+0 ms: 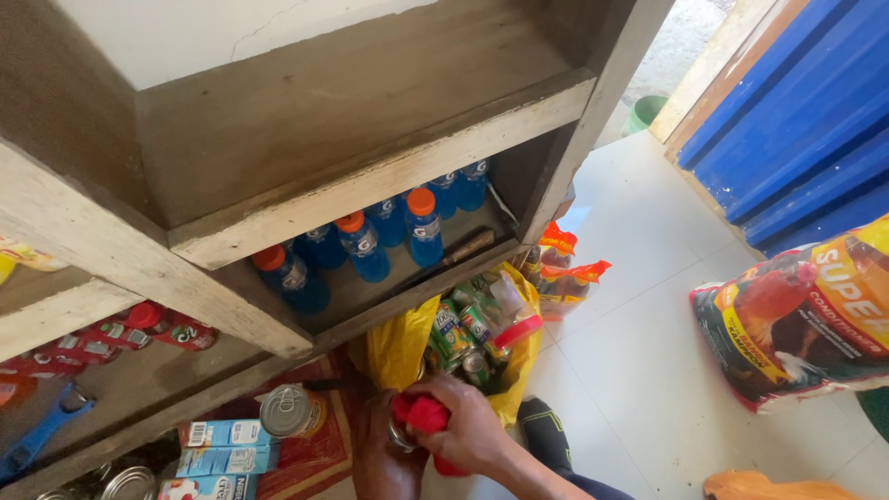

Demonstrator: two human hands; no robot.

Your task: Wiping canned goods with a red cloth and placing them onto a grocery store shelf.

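1. Two hands meet low in the frame: the right hand (468, 431) is closed around a red cloth (424, 415), pressing it against a small metal can (401, 435) that the left hand (384, 461) cups from below. The grip reads as one hand steadying the can while the other works the cloth over it.
2. Just above them a yellow plastic bag (400, 344) stands open on the floor, packed with green-labelled cans (454, 329), so its contents sit within easy reach.
3. Blue drink bottles (366, 245) with orange caps stand upright in a row on the wooden shelf (389, 176), red-capped bottles (139, 324) lying on the shelf beside.
4. Another tin (290, 410) and cartons (222, 433) rest lower down.
5. White floor tiles (639, 370) carry a printed feed sack (801, 315) near a blue corrugated wall (796, 102).
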